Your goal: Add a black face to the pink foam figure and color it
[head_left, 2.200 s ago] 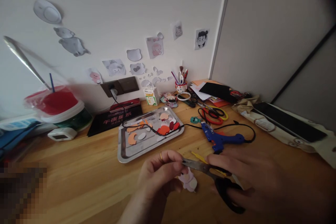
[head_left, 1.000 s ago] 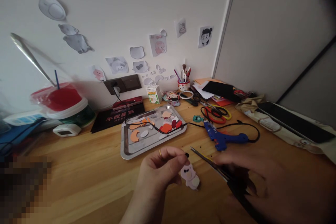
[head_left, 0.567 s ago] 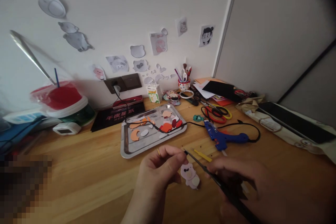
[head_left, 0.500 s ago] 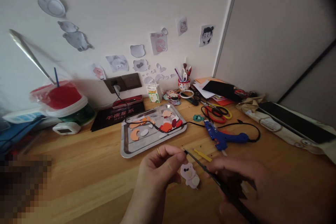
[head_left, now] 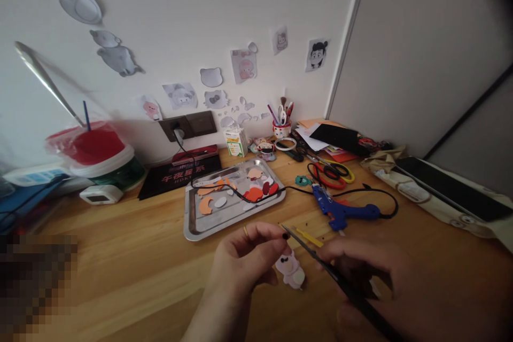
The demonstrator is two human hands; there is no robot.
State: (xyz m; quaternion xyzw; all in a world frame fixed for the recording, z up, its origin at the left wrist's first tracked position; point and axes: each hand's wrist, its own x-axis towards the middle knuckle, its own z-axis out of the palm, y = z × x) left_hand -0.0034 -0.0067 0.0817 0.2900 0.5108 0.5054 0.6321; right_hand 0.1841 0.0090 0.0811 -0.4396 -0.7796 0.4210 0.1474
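My left hand [head_left: 248, 262] pinches a tiny black piece [head_left: 285, 236] between thumb and fingertips. From the right, my right hand [head_left: 372, 283] is closed round what looks like slim dark scissors [head_left: 336, 277], seen edge-on. Their point lies close to the black piece, seemingly just apart from it. Below the fingertips rests a pale pink cut-out figure [head_left: 292, 271] with a black eye shape and a cream belly, partly covered by my left hand. A yellow craft tool [head_left: 308, 236] lies behind the scissors. The handles are mostly hidden in my right hand.
A metal tray [head_left: 196, 231] holds orange, red and white cut-outs. The blue glue gun [head_left: 340, 212] lies at right with its black cord crossing the tray. Beyond it are orange-handled scissors [head_left: 328, 177], a pen cup [head_left: 281, 128] and a milk-type carton [head_left: 235, 142]. A bucket [head_left: 116, 168] stands left.
The scissors' point has come slightly away from the black piece, which shows more fully at my left fingertips. Both hands have otherwise barely moved.
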